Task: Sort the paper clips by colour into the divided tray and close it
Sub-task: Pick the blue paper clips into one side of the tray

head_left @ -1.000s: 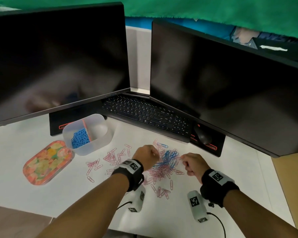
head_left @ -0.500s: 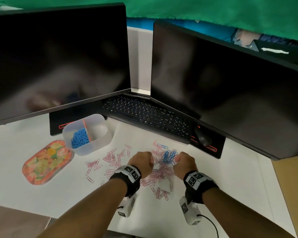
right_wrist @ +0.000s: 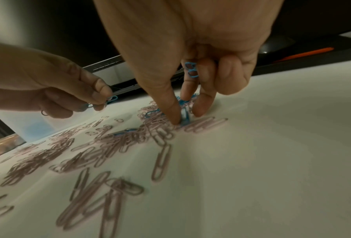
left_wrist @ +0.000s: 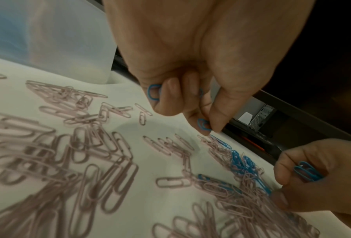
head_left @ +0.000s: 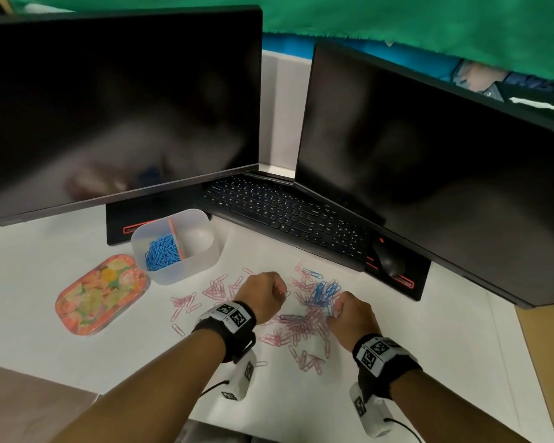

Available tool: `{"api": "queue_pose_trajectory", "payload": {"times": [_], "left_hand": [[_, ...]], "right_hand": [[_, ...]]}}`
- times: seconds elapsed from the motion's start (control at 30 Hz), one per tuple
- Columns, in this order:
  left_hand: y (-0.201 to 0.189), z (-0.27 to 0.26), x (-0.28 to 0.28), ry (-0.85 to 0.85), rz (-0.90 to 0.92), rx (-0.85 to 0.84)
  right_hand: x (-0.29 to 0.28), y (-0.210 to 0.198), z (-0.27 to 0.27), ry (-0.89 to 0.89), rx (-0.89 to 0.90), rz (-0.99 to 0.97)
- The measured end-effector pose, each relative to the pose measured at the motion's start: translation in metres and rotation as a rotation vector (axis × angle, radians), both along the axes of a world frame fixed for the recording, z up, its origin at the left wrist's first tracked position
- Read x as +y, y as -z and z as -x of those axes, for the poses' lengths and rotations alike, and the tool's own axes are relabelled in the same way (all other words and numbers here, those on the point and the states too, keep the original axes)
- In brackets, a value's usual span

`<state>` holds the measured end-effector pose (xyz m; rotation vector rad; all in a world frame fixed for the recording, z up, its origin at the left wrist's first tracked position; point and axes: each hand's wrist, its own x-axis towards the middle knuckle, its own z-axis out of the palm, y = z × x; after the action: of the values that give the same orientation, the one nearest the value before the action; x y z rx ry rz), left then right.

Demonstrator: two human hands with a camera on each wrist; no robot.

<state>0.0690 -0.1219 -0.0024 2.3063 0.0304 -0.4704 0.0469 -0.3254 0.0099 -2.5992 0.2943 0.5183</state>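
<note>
**Blue clip collection: both hands at the mixed pile**

The right hand point(head_left: 349, 318) has moved left over the last second, from the right fringe of the scatter to the blue cluster point(head_left: 323, 290). Its thumb and forefinger now press down onto a blue clip point(right_wrist: 183, 119) in the pile, while further blue clips point(right_wrist: 191, 70) sit tucked under its curled fingers. The left hand point(head_left: 264, 295) has shifted only slightly; it pinches one blue clip point(left_wrist: 204, 124) between thumb and forefinger and keeps another point(left_wrist: 153, 92) in its curled fingers.

The divided tray point(head_left: 205, 266) has not moved, at far left of the pile. Its left compartment holds blue clips point(head_left: 160, 252); its right compartment appears empty. The patterned lid point(head_left: 100, 292) lies to its near left, off the tray.

Assessment: blue sorting is well advanced but incomplete. Some blue clips are interlaced with pink clips point(head_left: 298, 327), so a lifted blue clip may drag pink ones along. All pink clips remain on the desk point(head_left: 429, 362), and closing comes last.
</note>
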Motion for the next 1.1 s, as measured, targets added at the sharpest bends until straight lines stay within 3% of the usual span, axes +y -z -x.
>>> {"api": "queue_pose_trajectory", "payload": {"times": [0.37, 0.47, 0.6, 0.8, 1.1], "left_hand": [[-0.018, 0.004, 0.023, -0.081, 0.128, 0.071], [-0.027, 0.005, 0.036, -0.17, 0.309, 0.179], [-0.04, 0.005, 0.061, -0.435, 0.673, 0.388], [-0.058, 0.009, 0.097, -0.66, 1.015, 0.458], [-0.074, 0.011, 0.142, -0.791, 1.103, 0.387]], "right_hand": [[-0.001, 0.007, -0.01, 0.063, 0.082, -0.042], [-0.001, 0.003, -0.008, 0.044, 0.097, -0.091], [0.008, -0.011, -0.013, 0.003, 0.109, -0.164], [0.046, -0.027, -0.026, 0.239, 0.325, -0.72], [0.152, -0.054, -0.043, 0.124, 0.432, -0.834]]}}
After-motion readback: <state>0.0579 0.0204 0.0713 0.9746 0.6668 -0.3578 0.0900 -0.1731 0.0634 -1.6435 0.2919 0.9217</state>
